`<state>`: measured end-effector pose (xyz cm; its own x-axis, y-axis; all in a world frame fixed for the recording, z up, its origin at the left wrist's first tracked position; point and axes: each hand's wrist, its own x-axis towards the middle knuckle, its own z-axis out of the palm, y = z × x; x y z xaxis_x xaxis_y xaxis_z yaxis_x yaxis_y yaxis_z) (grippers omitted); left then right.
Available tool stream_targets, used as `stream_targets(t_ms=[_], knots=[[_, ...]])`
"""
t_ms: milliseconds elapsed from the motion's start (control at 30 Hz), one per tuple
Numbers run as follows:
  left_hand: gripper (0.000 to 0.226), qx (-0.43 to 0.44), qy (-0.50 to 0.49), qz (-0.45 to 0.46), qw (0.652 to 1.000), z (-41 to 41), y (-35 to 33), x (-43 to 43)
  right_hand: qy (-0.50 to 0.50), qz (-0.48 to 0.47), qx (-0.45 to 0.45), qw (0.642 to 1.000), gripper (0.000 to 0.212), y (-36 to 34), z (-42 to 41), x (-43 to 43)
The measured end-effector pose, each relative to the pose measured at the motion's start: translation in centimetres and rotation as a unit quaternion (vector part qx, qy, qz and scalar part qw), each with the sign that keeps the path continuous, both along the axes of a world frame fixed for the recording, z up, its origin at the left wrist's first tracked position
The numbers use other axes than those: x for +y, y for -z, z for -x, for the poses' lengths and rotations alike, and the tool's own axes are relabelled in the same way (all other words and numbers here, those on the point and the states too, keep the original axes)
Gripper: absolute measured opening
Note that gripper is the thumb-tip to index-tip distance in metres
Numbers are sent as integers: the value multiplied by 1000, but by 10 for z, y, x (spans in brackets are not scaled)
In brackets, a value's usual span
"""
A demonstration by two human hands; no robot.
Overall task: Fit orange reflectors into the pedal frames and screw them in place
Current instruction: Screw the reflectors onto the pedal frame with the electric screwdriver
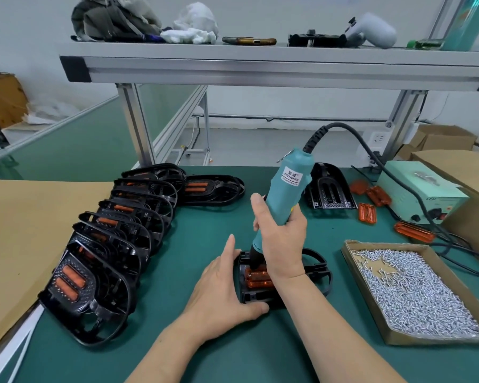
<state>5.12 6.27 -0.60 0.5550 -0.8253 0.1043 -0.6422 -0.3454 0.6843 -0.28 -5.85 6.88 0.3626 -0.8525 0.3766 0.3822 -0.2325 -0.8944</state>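
Head view: the right hand (281, 239) is wrapped tight round the teal electric screwdriver (288, 186), which stands nearly upright with its dark tip down on the far end of the orange reflector (256, 277). That reflector sits inside the black pedal frame (317, 268) on the green mat (177, 341), just under the right wrist. The left hand (224, 288) braces the frame with straight fingers (228, 247) along its left side and the thumb pressed against its near edge. A cardboard tray (432, 339) of silver screws lies to the right, and a row of fitted pedals (108, 244) to the left.
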Motion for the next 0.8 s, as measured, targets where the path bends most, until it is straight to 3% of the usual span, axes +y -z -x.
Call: stream_targets(t_ms=[433, 667, 800], knots=[[139, 4, -10, 5, 1000, -1, 2, 0, -43, -15, -62, 997, 35, -31, 21, -11], [139, 8, -13, 9, 1000, -1, 1, 1, 47, -149, -91, 983, 26, -32, 47, -58], [138, 5, -10, 6, 1000, -1, 2, 2, 116, -256, -19, 959, 28, -11, 79, -94]])
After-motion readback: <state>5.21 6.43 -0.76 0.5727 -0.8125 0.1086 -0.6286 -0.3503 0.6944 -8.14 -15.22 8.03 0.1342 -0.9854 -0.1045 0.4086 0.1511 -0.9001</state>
